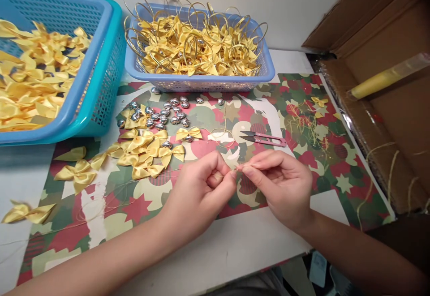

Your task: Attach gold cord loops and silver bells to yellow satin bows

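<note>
My left hand (206, 193) is closed, its thumb and forefinger pinched on a thin yellow thread (169, 171) that trails off to the left. Fingertip to fingertip with it, my right hand (285, 188) pinches the same thread; the exact spot between the fingertips is too small to make out. Just beyond the hands lie pink-handled thread snips (264, 138), blades pointing left. A yellow satin bow (189, 133) with a silver bell is nearby, and a pile of yellow bows (143, 150) lies left of it. Several silver bells (163, 116) are scattered behind the pile.
A blue basket (201, 83) of yellow bows with gold wire loops stands at the back. Stacked blue and teal baskets (97, 103) with more bows stand at left. Thread scraps (307, 121) lie at right, beside a cardboard box (372, 32) with a yellow tube (386, 76).
</note>
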Available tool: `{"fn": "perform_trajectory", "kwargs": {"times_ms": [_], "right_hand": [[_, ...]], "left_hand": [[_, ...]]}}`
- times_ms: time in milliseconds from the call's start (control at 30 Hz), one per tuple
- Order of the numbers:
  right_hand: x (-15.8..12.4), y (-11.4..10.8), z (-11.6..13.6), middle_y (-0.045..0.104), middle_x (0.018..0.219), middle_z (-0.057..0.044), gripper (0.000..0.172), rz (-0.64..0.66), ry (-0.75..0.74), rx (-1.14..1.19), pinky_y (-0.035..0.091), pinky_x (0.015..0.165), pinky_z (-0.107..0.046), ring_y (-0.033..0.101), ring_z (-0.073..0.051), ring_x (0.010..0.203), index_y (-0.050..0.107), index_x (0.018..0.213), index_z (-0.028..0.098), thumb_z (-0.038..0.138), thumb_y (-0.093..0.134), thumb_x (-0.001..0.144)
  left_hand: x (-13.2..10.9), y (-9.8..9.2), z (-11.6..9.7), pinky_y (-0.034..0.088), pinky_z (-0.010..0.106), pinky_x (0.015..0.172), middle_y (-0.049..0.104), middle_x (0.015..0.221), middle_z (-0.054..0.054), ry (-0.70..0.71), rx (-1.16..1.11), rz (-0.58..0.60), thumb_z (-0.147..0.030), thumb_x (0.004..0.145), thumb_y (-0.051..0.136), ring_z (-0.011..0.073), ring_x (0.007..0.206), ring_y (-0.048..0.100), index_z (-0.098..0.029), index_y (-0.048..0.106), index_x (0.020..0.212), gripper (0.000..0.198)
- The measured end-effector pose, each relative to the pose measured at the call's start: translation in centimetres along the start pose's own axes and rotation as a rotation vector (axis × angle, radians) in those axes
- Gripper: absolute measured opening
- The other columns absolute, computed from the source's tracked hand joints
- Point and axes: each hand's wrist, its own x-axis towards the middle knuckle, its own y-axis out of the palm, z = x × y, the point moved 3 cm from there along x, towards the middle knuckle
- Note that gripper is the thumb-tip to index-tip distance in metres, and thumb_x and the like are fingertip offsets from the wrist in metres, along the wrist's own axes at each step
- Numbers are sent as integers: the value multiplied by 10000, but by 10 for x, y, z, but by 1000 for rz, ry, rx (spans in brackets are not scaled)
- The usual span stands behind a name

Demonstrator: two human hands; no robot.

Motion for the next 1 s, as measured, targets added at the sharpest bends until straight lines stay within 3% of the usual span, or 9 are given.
{"fn": "perform_trajectory", "kwargs": {"times_ms": [1000], "right_hand": [[0, 1, 2, 706, 714, -2, 182, 11, -76, -10, 579, 455, -210, 695, -136, 625, 682, 715, 206, 40, 756, 721]], "left_hand": [[1, 0, 1, 192, 149, 391, 323, 491, -116, -20, -16, -23, -188, 844, 520, 41, 438, 242, -210, 398, 641, 238]]}}
